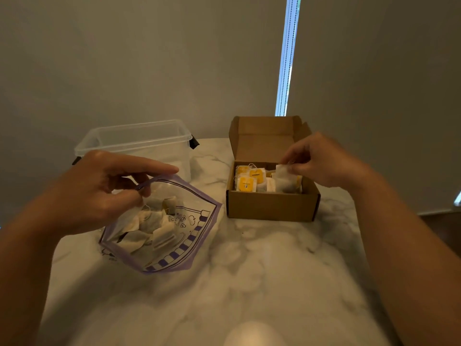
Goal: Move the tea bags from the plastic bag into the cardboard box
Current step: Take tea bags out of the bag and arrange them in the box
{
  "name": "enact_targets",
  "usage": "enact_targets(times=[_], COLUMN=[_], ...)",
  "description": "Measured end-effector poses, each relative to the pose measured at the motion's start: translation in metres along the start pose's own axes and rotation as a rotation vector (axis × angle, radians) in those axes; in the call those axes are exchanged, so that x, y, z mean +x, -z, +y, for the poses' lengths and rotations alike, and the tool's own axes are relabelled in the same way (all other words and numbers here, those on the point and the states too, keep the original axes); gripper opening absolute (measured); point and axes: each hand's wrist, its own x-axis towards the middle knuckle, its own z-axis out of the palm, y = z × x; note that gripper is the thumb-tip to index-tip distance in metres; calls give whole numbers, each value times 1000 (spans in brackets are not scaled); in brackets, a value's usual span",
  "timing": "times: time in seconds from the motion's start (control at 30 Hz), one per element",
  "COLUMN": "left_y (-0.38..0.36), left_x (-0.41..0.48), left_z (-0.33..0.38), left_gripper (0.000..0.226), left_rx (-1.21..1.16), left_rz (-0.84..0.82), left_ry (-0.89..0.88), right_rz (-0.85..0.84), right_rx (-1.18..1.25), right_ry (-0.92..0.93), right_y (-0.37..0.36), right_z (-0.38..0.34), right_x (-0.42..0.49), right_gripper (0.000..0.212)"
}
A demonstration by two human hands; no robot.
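A clear plastic bag [189, 236] with purple edges and printed drawings lies open on the marble table at the left, with several white tea bags [147, 228] inside. My left hand [99, 188] pinches the bag's upper rim and holds its mouth open. To the right stands an open cardboard box [272, 206] with its lid up, holding several tea bags with yellow tags [245, 183]. My right hand [321, 163] pinches one white tea bag [284, 179] by its top and holds it inside the box at its right side.
A clear plastic container [139, 143] with black clips stands behind the plastic bag at the back left. The white marble table [249, 270] ends close behind the box. A pale wall and a narrow bright window strip lie beyond.
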Motion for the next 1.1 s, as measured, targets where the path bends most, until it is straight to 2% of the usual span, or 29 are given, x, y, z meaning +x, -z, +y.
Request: enact_targets(times=[0.17, 0.37, 0.6, 0.73, 1.1], left_y=[-1, -1, -1, 2, 0], left_x=[1, 1, 1, -1, -10], left_z=[1, 1, 3, 5, 12], left_gripper=[56, 57, 52, 51, 52], left_rx=[-16, 11, 37, 38, 13], left_rz=[-14, -13, -1, 23, 78], left_ry=[0, 6, 24, 24, -92], right_rz=[-8, 176, 363, 289, 28], right_rx=[-101, -125, -3, 98, 323], right_ry=[-55, -100, 121, 211, 261], right_y=[-15, -21, -32, -47, -81], right_z=[11, 16, -16, -39, -71], right_x=[8, 4, -16, -23, -21], right_gripper=[18, 25, 12, 10, 9])
